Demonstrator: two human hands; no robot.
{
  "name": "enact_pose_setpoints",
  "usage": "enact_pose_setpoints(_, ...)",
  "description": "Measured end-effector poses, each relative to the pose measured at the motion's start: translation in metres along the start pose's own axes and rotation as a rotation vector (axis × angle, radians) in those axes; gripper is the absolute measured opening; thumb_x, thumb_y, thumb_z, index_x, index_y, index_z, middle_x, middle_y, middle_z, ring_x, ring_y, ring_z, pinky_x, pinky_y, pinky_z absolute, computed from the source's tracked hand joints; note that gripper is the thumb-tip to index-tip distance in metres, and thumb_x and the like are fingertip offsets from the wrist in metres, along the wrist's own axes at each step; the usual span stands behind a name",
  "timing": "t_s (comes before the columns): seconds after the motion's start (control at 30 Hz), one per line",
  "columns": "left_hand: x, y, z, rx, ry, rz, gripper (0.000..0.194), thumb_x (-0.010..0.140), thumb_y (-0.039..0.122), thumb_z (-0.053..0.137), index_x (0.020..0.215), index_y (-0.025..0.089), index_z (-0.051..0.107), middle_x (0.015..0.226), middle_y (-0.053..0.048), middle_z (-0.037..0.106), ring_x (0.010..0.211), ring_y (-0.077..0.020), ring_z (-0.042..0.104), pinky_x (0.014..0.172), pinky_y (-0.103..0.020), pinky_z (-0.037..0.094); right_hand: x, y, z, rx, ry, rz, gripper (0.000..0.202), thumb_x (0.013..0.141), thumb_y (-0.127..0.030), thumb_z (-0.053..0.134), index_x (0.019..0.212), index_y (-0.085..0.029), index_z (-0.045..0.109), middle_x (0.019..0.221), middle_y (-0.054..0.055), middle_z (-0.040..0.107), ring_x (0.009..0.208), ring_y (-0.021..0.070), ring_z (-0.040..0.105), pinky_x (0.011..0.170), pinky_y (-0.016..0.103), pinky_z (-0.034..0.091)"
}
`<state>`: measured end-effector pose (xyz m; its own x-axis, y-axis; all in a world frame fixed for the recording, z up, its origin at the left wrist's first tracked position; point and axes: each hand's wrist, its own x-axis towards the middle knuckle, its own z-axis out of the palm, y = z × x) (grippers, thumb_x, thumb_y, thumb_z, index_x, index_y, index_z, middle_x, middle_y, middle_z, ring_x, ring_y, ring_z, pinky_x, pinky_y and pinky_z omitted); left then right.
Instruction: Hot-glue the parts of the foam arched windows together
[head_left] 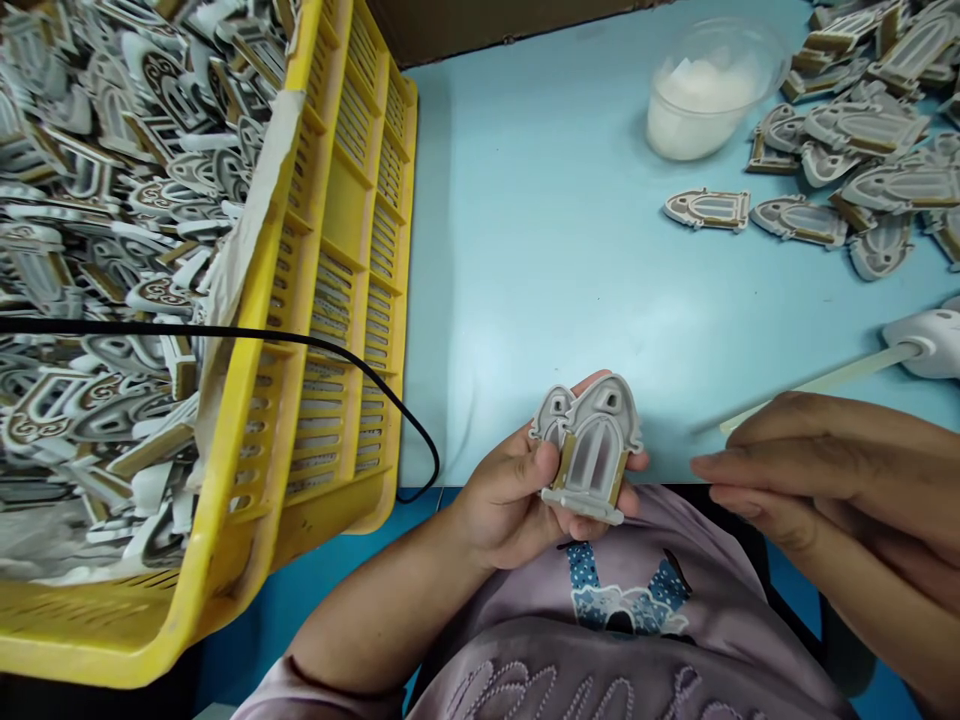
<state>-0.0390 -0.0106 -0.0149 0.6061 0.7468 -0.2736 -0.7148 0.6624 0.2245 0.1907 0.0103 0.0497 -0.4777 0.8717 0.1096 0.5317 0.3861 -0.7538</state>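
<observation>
Two small grey arched window-shaped pieces (598,455) with brown edges lie overlapped in my left hand (517,490), thumb on the left side and fingers beneath them. To their right, apart from them, my right hand (795,475) hangs near the table's front edge. Its fingertips are pressed together; whatever is between them, if anything, is too small or hidden to make out. A pale glue stick (847,376) runs from a white tool (930,340) at the right edge toward that hand's fingers.
A yellow crate (341,200) full of similar grey pieces (97,170) stands at the left, a black cable (330,343) crossing it. On the blue table (525,250) are a clear tub (697,120) of white material and piled pieces (862,130) at back right.
</observation>
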Motion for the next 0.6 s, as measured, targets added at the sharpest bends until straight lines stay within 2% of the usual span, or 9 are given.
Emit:
enact_pose_setpoints(0.17,0.0,-0.001,-0.001,0.01,-0.01,0.011,0.076,0.083,0.042,0.083,0.149,0.03,0.046,0.108,-0.009,0.077,0.088,-0.0175,0.076,0.056,-0.015,0.049,0.002,-0.004,0.006,0.042,0.014,-0.042,0.019,0.096,-0.019,0.064,0.107,-0.034,0.069,0.093,-0.002,0.067,0.086,0.0114,0.065,0.066,0.023,0.055)
enact_pose_setpoints(0.3,0.001,-0.004,0.001,0.108,0.034,0.074,0.091,0.08,0.041,0.085,0.156,0.029,0.036,0.105,-0.008,0.076,0.076,-0.0125,0.071,0.058,-0.016,0.049,0.007,-0.015,0.017,0.038,0.049,-0.106,0.018,0.094,-0.014,0.065,0.105,-0.026,0.071,0.092,-0.002,0.069,0.085,0.0087,0.064,0.073,0.021,0.055)
enact_pose_setpoints(0.4,0.001,-0.007,0.002,0.206,0.126,0.11,0.1,0.074,0.042,0.089,0.157,0.028,0.035,0.1,-0.006,0.076,0.072,-0.0123,0.067,0.062,-0.02,0.05,0.011,-0.02,0.027,-0.006,0.043,-0.106,0.012,0.095,-0.016,0.064,0.098,-0.022,0.074,0.09,-0.002,0.071,0.082,0.0084,0.065,0.074,0.021,0.055)
enact_pose_setpoints(0.5,0.0,-0.008,0.001,0.285,0.163,0.152,0.098,0.072,0.042,0.091,0.154,0.026,0.04,0.1,-0.006,0.075,0.086,-0.0183,0.071,0.075,-0.026,0.054,0.014,-0.022,0.034,-0.041,0.021,-0.109,0.013,0.095,-0.017,0.063,0.093,-0.02,0.075,0.087,-0.001,0.072,0.078,0.0107,0.065,0.071,0.026,0.054)
enact_pose_setpoints(0.6,0.0,-0.009,0.0,0.31,0.188,0.185,0.092,0.071,0.038,0.092,0.15,0.027,0.046,0.101,-0.004,0.075,0.098,-0.0199,0.072,0.091,-0.031,0.053,0.016,-0.022,0.036,-0.054,0.032,-0.107,0.014,0.094,-0.015,0.062,0.088,-0.019,0.073,0.083,0.0,0.071,0.075,0.0117,0.063,0.068,0.028,0.051)
